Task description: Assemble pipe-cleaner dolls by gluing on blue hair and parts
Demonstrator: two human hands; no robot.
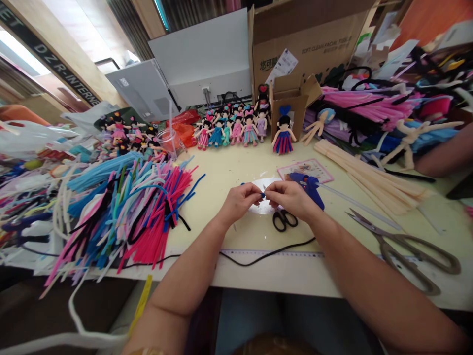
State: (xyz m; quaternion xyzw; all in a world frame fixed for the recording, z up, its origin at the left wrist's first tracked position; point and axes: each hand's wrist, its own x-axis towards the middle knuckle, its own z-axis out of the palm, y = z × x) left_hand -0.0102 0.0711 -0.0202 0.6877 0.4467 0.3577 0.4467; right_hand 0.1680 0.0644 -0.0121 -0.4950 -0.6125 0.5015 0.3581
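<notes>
My left hand [241, 201] and my right hand [290, 198] meet over a white disc [264, 209] in the middle of the table. Both are closed in a pinch on a small blue piece of pipe cleaner [263, 195], mostly hidden by the fingertips. Just below the right hand lie small black-handled scissors [284, 220]. Behind that hand rests a blue glue gun [307, 185] with a clear glue stick in it. A doll with a blue and red striped skirt [284, 135] stands farther back, leaning near a small cardboard box [288, 98].
Bundles of coloured pipe cleaners [151, 212] cover the left side. Several finished dolls [232, 125] stand at the back. Large scissors [402, 246] and beige pipe cleaners [373, 175] lie right. A black cable [254, 261] crosses the front. Another person's arm [443, 148] shows far right.
</notes>
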